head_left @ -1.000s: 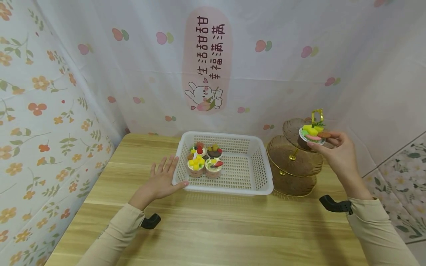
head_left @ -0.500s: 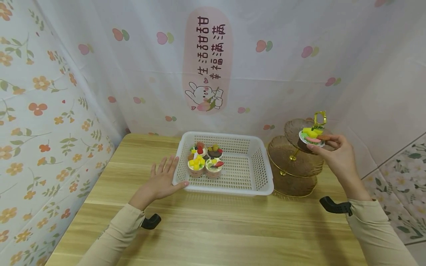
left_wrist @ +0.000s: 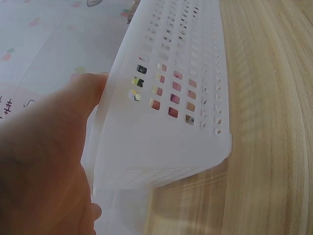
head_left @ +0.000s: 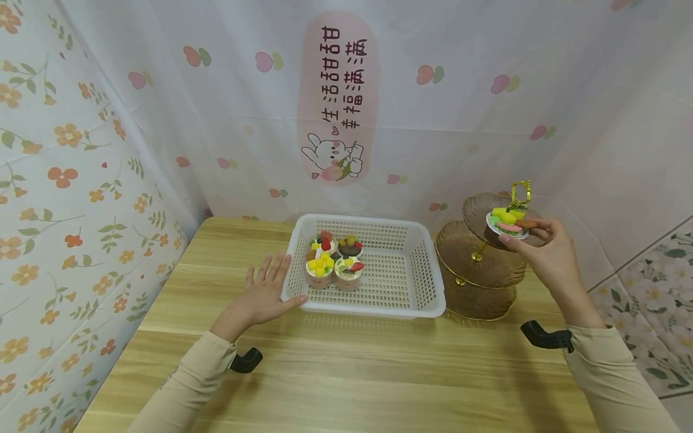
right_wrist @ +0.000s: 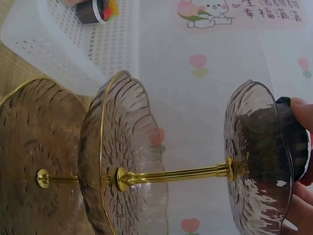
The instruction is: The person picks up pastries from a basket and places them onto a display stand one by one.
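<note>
White plastic basket, my left hand spread against its corner, likely steadying; right hand pinches fruit-topped cupcake by side, perhaps sparing toppings, on or just above stand's top plate.

Soft, even light leaves a pale sheen on the near worktop and a blurred shadow beside the right sleeve. Wrist views: left hand dark, stand glinting.

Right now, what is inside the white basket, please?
In the left half of the basket are four cups: two in front, two behind. Their toppings show. The front cups cover the lower parts of the back ones; what lies under them cannot be seen.
</note>
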{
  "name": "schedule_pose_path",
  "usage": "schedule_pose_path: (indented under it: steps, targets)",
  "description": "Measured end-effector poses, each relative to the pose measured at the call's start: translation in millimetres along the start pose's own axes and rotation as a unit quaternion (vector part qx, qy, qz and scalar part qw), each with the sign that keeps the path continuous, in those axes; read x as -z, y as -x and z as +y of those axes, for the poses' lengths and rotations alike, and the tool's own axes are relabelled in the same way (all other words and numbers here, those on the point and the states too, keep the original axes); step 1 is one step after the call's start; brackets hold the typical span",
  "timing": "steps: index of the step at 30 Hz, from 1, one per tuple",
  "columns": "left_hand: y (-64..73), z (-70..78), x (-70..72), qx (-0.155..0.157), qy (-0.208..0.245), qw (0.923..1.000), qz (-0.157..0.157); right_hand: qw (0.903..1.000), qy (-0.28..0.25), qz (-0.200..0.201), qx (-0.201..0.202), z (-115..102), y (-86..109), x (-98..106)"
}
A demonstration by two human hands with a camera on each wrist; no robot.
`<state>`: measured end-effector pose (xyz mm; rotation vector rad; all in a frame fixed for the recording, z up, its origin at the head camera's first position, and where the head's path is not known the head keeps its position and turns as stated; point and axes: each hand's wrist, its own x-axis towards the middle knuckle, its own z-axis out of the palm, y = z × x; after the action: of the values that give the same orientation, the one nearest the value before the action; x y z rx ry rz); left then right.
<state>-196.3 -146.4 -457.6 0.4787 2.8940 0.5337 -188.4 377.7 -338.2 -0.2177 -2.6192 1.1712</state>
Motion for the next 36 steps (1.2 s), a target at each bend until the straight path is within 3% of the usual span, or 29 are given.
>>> schedule_pose_path:
  steps: [7,13,15,17,19,22,24,25,27,30,32,34,36]
  targets:
    - [-0.1,0.8,-0.6,0.003,-0.003,1.0,-0.001,0.9999,0.003,0.011,0.008,0,2.8,0]
    - [-0.7,1.9,-0.4,0.001,0.003,1.0,-0.003,0.9994,-0.022,0.024,-0.011,-1,8.4,1]
    - [-0.9,1.8,-0.6,0.001,0.002,1.0,-0.003,0.9983,-0.035,0.045,-0.012,-4,13.4,-1]
    - [-0.9,1.5,-1.0,0.001,0.0,1.0,-0.004,0.9945,-0.049,0.092,0.003,-7,20.3,-6]
    - [-1.0,1.6,-1.1,0.0,0.002,1.0,-0.004,0.9828,-0.063,0.168,0.044,-10,28.1,-16]
    - [-0.8,2.4,-1.2,-0.002,0.002,1.0,-0.005,0.9473,-0.082,0.278,0.136,-14,40.3,-37]
    - [-0.6,3.0,-1.2,-0.003,0.004,1.0,-0.005,0.9251,-0.087,0.315,0.194,-16,47.7,-54]
    - [-0.5,3.2,-1.3,-0.004,0.005,1.0,-0.005,0.9215,-0.087,0.311,0.216,-17,51.3,-62]
    - [-0.2,3.5,-1.5,-0.005,0.006,1.0,-0.005,0.9299,-0.08,0.267,0.24,-20,57.2,-80]
    - [0.4,3.4,-1.3,-0.005,0.009,0.9999,-0.006,0.9604,-0.059,0.145,0.231,-27,58.6,-107]
    - [0.9,2.7,-1.1,-0.004,0.012,0.9999,-0.005,0.9754,-0.041,0.046,0.212,-35,52.0,-124]
    - [1.0,1.5,-0.8,-0.002,0.014,0.9999,-0.004,0.9803,-0.032,-0.042,0.19,-45,38.9,-140]
    - [0.9,0.3,-0.6,0.0,0.015,0.9999,-0.003,0.9774,-0.036,-0.116,0.173,-56,21.1,-154]
